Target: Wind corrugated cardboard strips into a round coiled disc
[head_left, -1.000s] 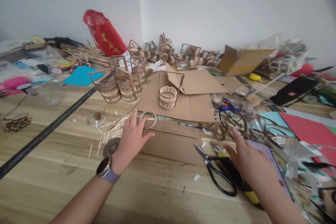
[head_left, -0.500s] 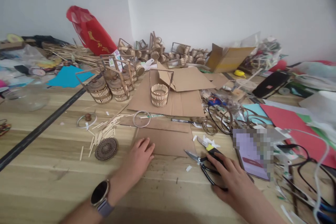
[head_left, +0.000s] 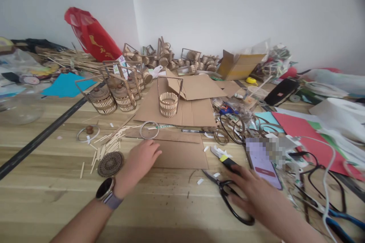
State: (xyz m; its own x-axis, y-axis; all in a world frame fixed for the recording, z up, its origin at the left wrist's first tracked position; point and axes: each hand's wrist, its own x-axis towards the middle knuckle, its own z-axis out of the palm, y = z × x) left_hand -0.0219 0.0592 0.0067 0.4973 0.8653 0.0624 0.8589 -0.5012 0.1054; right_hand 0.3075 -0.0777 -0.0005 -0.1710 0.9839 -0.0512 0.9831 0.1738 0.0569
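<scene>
My left hand [head_left: 142, 159], wearing a watch [head_left: 105, 188], is over the near edge of a small cardboard sheet [head_left: 178, 153]. Its fingers point forward, loosely extended, just short of a thin metal ring [head_left: 149, 130]. Fingers apart, my right hand [head_left: 253, 190] lies over the handles of black scissors [head_left: 224, 190] and a yellow-and-black utility knife [head_left: 224, 158]; whether it presses on either is hidden. Left of my left hand are a round woven lid [head_left: 110, 163] and several thin bamboo sticks [head_left: 114, 142]. Ahead stands a small handled bamboo basket [head_left: 168, 105] on cardboard.
Lidded baskets [head_left: 124, 98] stand at back left, with more piled by the wall. A phone [head_left: 265, 167], brown hoops [head_left: 239, 127], red paper [head_left: 299, 133] and blue-handled scissors [head_left: 339, 220] crowd the right. A pen [head_left: 194, 131] lies ahead.
The view has turned slightly right. My left hand has moved forward toward the metal ring. The black scissors have shifted a little toward me under my right hand.
</scene>
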